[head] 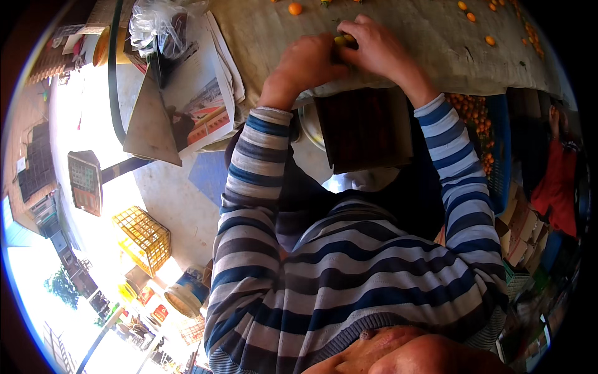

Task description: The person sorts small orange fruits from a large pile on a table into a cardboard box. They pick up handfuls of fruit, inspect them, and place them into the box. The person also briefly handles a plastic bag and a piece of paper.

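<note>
Both hands meet over the near part of a cloth-covered table (261,28). My right hand (378,44) has its thumb and fingers around small yellow-green fruits (345,40), which look like cherry tomatoes. Close against it, my left hand (308,61) is curled with its fingertips turned inward; what lies inside it is hidden. An orange cherry tomato (295,8) rests on the cloth beyond the hands, and more orange ones (489,40) are scattered at the far right. Below the table edge, an open cardboard box (406,126) stands in front of my body.
A blue plastic crate (502,154) holds many small orange fruits at the right. Papers (210,89) and a clear plastic bag (156,28) lie at the left. A scale display (85,182) and a yellow crate (142,238) stand farther left. A person in red (556,187) is at the far right.
</note>
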Motion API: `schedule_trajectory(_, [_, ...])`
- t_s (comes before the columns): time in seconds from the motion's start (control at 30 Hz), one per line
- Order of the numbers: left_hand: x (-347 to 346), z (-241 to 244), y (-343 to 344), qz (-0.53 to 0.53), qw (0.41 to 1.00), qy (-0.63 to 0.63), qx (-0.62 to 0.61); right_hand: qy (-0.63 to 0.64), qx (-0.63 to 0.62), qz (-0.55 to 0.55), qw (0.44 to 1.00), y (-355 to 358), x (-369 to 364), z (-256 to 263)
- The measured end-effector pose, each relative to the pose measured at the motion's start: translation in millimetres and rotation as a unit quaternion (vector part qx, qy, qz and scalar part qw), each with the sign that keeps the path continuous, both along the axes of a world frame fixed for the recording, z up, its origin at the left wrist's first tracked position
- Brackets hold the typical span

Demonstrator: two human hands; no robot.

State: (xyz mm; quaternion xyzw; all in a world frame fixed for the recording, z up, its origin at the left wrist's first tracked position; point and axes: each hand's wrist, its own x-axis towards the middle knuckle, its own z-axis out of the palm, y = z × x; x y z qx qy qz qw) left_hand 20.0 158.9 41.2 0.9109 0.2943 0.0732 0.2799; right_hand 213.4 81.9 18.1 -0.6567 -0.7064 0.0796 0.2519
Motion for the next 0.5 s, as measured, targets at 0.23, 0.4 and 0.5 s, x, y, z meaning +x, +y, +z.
schedule_trajectory(0.23, [7,-11,-6,0.005,0.998,-0.044,0.043,0.01,0.03,0.026,0.999,-5,7,-9])
schedule_trajectory(0.4, [11,-10,-13,0.023,0.997,-0.039,0.056,-0.013,-0.013,-0.04,0.999,-30,25,-5])
schedule_trajectory(0.5, [14,-15,-12,0.01,0.995,-0.056,0.084,-0.027,-0.006,-0.058,0.998,-50,28,5])
